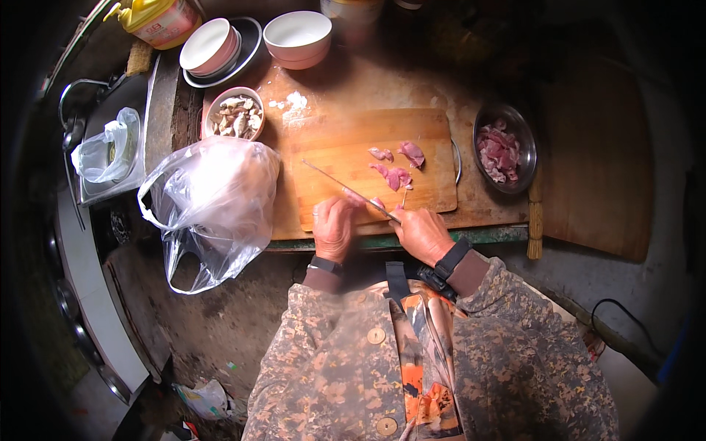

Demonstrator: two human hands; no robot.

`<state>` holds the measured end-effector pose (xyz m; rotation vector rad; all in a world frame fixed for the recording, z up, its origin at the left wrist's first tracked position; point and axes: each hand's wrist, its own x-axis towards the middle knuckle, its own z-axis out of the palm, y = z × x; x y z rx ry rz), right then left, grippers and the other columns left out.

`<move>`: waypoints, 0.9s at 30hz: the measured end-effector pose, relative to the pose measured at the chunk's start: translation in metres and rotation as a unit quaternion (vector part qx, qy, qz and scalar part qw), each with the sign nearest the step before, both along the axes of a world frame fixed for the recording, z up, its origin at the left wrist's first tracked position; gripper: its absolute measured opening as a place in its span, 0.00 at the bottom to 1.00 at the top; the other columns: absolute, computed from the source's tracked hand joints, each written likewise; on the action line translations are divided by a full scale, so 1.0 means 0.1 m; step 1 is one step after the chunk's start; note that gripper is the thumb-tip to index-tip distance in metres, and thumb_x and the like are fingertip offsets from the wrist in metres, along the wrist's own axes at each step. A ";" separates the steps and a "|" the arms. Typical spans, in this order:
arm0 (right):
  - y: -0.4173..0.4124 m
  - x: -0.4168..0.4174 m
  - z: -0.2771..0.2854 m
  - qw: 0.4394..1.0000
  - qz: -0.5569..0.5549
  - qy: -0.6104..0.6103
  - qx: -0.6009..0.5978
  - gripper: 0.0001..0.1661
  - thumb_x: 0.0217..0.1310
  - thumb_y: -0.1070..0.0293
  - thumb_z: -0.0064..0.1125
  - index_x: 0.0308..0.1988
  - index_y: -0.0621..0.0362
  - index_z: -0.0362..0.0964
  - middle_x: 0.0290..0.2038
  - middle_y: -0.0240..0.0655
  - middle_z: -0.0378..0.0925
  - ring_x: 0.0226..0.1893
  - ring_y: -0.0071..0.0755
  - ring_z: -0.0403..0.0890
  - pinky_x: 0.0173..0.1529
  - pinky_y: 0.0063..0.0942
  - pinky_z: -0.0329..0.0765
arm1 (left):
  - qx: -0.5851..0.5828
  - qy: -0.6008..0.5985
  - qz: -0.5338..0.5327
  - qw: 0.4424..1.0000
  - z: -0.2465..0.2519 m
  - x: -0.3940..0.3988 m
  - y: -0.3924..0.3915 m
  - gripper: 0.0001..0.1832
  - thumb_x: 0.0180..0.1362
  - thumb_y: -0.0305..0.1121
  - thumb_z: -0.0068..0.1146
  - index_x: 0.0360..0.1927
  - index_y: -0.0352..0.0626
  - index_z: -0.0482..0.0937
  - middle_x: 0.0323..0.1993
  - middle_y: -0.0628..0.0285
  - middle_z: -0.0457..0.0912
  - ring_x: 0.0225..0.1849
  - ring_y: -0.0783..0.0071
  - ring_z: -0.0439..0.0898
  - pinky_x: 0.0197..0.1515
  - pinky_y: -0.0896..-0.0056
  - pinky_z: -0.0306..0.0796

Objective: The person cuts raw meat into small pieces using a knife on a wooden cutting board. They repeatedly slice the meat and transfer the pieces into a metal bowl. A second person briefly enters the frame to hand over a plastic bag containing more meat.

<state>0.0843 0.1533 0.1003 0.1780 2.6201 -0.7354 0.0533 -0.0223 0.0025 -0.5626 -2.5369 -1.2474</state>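
Observation:
My right hand is closed on the handle end of a knife, whose blade slants up to the left across a wooden cutting board. Near the board's front edge my left hand rests with bent fingers against a piece of raw meat, just left of the blade. Whether the fingers grip the meat cannot be told. Beyond the knife lie several cut pieces of raw meat. To the right of the board, a metal bowl holds more sliced raw meat.
Left of the board are a filled clear plastic bag and a bowl of cut pieces, perhaps mushrooms. Stacked bowls stand behind. A sink with a bag lies far left, a straw brush right.

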 end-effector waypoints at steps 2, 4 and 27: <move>-0.03 0.00 0.00 1.000 0.028 -0.006 0.010 0.13 0.57 0.64 0.48 0.28 0.58 0.75 0.23 0.52 0.75 0.27 0.58 0.78 0.34 0.49 0.73 | -0.005 -0.013 -0.030 0.999 0.00 -0.01 0.01 0.14 0.45 0.20 0.60 0.38 0.42 0.77 0.37 0.57 0.76 0.38 0.56 0.74 0.44 0.62 0.68; -0.05 0.01 -0.10 1.000 0.026 -0.014 0.002 0.12 0.57 0.65 0.48 0.28 0.59 0.75 0.23 0.52 0.75 0.27 0.58 0.78 0.34 0.49 0.73 | -0.010 -0.030 -0.057 0.998 -0.05 -0.01 0.02 0.14 0.45 0.19 0.58 0.38 0.42 0.77 0.37 0.57 0.77 0.39 0.54 0.74 0.43 0.61 0.68; -0.15 -0.41 -0.37 0.999 -0.020 -0.031 -0.025 0.12 0.55 0.64 0.52 0.33 0.61 0.76 0.27 0.55 0.75 0.32 0.60 0.77 0.36 0.48 0.73 | 0.023 -0.017 -0.023 0.999 -0.08 -0.07 0.04 0.12 0.48 0.20 0.57 0.38 0.44 0.78 0.33 0.59 0.78 0.34 0.58 0.76 0.37 0.65 0.70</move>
